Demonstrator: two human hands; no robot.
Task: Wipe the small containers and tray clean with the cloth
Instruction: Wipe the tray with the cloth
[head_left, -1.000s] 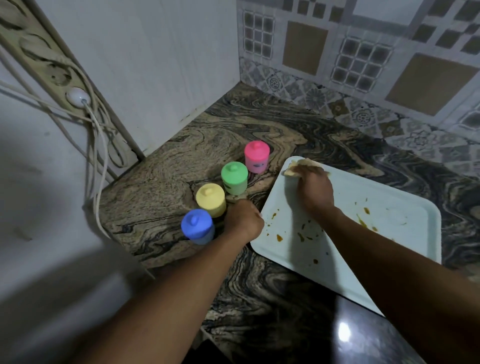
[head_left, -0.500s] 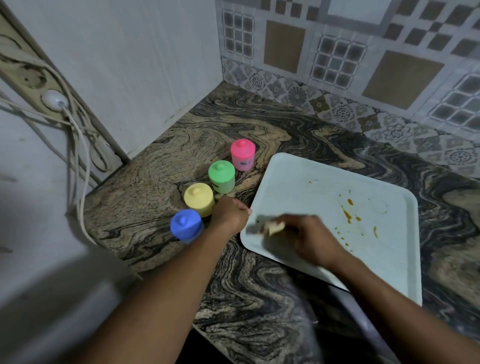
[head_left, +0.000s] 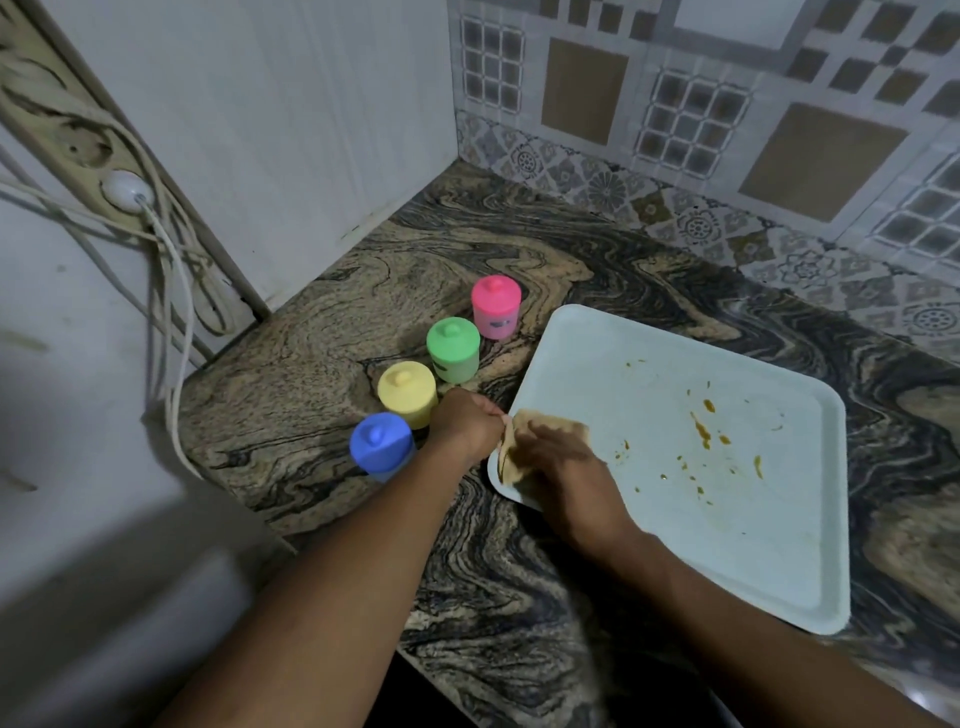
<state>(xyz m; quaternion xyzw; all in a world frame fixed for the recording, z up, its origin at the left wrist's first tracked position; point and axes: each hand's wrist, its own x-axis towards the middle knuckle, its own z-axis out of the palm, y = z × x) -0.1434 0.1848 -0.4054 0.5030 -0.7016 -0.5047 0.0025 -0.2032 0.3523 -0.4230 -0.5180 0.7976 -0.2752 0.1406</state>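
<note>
- Four small lidded containers are lined up on the marbled countertop (head_left: 322, 364), left of the tray: blue container (head_left: 382, 447) nearest, then yellow container (head_left: 407, 393), green container (head_left: 452, 349), and pink container (head_left: 495, 306) farthest.
- The brown cloth (head_left: 519, 441) is pressed onto the near-left corner of the pale tray (head_left: 727, 545) by the right hand (head_left: 566, 473), fingers closed over it.
- The tray's left edge is gripped by the curled left hand (head_left: 465, 426).
- Orange stains (head_left: 702, 431) are seen right of the cloth.
</note>
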